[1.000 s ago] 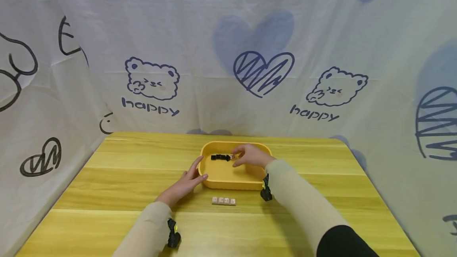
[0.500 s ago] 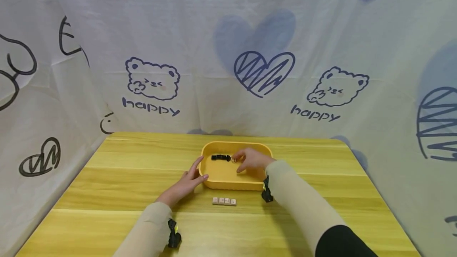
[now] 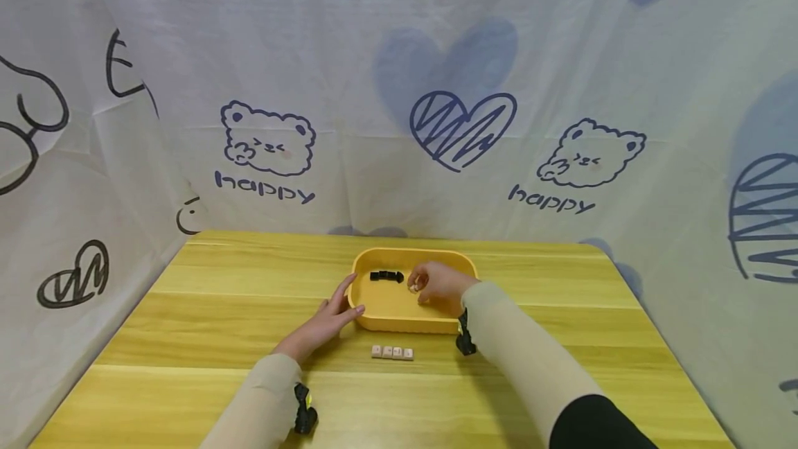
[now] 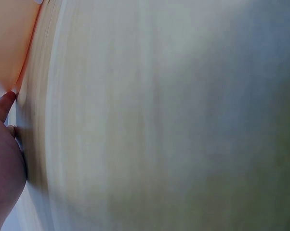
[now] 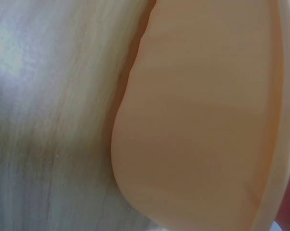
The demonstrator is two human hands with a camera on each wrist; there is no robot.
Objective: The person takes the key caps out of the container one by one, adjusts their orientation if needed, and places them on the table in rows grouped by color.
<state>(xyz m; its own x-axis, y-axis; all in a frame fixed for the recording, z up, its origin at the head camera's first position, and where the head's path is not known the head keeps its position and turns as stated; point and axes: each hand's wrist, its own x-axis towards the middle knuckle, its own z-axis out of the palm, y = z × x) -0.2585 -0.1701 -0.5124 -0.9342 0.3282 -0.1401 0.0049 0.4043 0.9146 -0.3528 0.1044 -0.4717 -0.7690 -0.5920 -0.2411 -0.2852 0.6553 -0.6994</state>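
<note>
A yellow tray (image 3: 408,324) stands toward the back of the table, with a short row of black keycaps (image 3: 386,276) on its floor. My left hand (image 3: 319,328) rests against the tray's left end, thumb by the front corner and fingers along the side. Reaching over the tray's right part, my right hand (image 3: 440,280) pinches a small white keycap (image 3: 413,287) between thumb and fingers, right of the black row. In the left wrist view part of the left hand (image 4: 5,159) touches the tray (image 4: 10,43). The tray's outer wall (image 5: 198,120) fills much of the right wrist view.
Several white keycaps (image 3: 393,353) lie in a row on the wooden table (image 3: 206,338), just in front of the tray. A printed cloth (image 3: 361,179) hangs behind the table and along both sides.
My right hand has drawn the white keycap slightly to the right and toward me, away from the end of the black row. The left hand stays at the tray's side.
</note>
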